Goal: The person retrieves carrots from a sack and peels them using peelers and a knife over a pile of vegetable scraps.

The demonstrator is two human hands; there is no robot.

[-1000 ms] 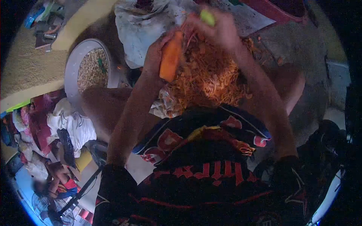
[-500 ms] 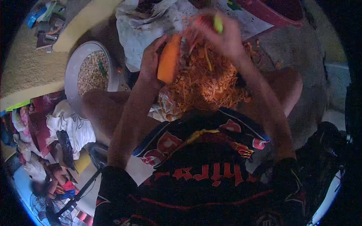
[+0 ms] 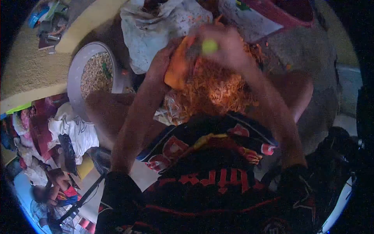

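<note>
My left hand is closed round the left side of a thick, long orange vegetable, held tilted over the pile; its kind I cannot tell. My right hand, smeared by motion, is closed on a tool with a yellow-green handle end. This hand is at the upper right side of the vegetable; the tool's working part is blurred. Below both hands lies a heap of orange shreds and peelings between my bent legs.
A pale tub of small beige pieces stands at the left. Stained whitish sacking lies beyond my hands, and a dark red basin is at the upper right. White cloth hangs at the left. Another person sits at the lower left.
My right hand has moved left and down, with the yellow-green handle end, from above the heap to close against the vegetable. My left hand stays nearly in place.
</note>
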